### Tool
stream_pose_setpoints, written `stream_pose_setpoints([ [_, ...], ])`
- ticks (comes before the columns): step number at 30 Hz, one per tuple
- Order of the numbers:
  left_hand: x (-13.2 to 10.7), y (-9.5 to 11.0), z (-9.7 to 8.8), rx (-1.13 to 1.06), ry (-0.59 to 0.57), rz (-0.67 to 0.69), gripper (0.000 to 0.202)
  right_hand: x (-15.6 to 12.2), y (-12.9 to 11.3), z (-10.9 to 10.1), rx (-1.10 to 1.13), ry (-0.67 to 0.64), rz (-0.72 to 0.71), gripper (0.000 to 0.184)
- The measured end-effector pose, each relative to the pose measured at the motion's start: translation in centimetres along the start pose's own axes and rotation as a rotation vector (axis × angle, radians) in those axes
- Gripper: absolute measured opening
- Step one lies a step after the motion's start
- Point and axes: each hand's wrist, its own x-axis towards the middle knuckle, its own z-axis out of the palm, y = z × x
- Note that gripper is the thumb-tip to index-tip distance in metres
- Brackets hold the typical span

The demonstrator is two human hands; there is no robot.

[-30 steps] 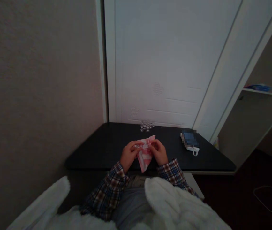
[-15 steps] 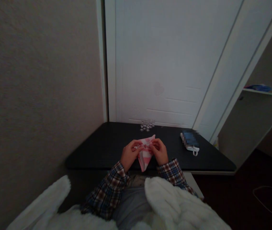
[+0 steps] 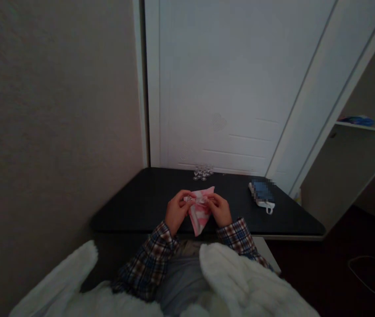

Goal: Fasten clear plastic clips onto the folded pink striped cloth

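Observation:
Over the dark table's near edge, both my hands hold a pink and white cloth (image 3: 201,218), its lower corner hanging down between them. My left hand (image 3: 176,213) is closed, its thumb and index finger pinching at the cloth's upper left. A small clear, shiny piece (image 3: 201,200) lies across the cloth between my fingertips, reaching towards both hands; its exact shape is hard to make out. On the other side, my right hand (image 3: 222,212) is closed too, its fingers pinched at the cloth and the clear piece's right end.
Several small clear cup-like pieces (image 3: 203,172) stand clustered at the back of the black table (image 3: 134,207). To the right lies a phone-like device (image 3: 262,192) with a white strap loop. A white panel (image 3: 220,88) rises behind; a wall (image 3: 58,110) borders the left.
The clear piece between my fingers shows more plainly now, and the cloth's upper part has shifted under it. My hands have moved only slightly; the table things are unchanged.

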Motion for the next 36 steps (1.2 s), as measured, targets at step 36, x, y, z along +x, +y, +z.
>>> stream_pose_setpoints([
  [36, 0.5, -0.8, -0.1, -0.002, -0.088, 0.039, 0.021, 0.0, 0.4, -0.3, -0.152, -0.026, -0.055, 0.018],
])
